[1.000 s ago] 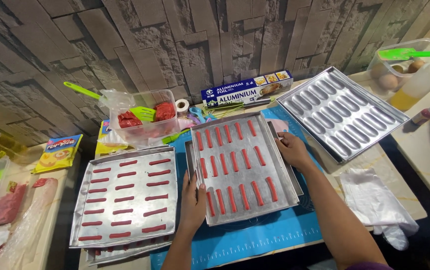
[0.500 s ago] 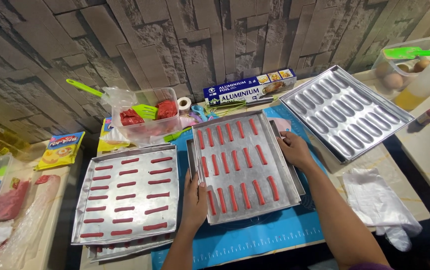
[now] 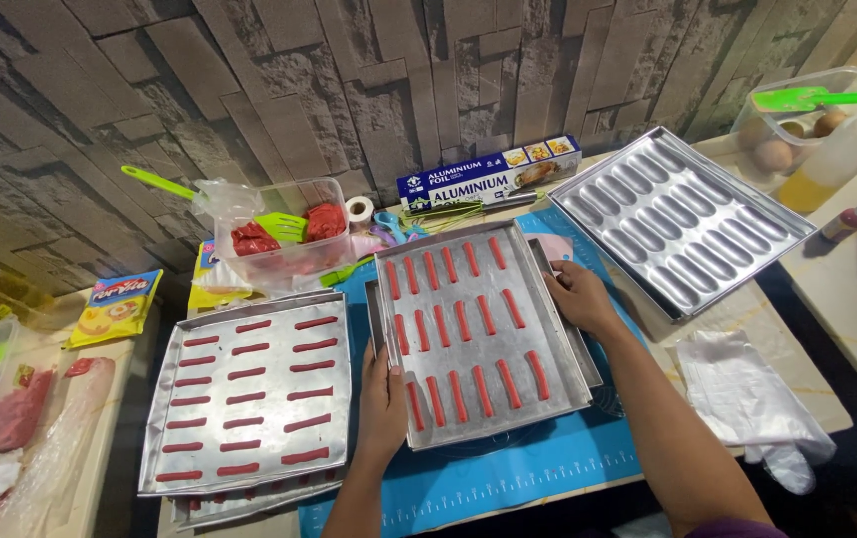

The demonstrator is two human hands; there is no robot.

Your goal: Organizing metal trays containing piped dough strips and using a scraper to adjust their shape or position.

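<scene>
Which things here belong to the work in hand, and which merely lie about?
In hand: left hand and right hand gripping the middle tray of red strips.

Lying about: left tray, empty mould tray, foil box, plastic glove.

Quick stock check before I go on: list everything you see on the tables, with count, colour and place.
centre tray: one, silver, rows of red strips, on the blue mat
left tray: one, silver, red strips, left of the centre tray, stacked on another tray
moulded tray: one, silver, empty oblong hollows, back right
clear tub: one, red paste and a green spatula inside, back centre
foil box: one, blue, against the wall
tape roll: one, white, beside the tub
egg tub: one, clear, green spatula across it, far right
plastic gloves: clear, right of the mat
yellow packet: one, far left
left hand: on the centre tray's near-left edge
right hand: on its right edge
</scene>
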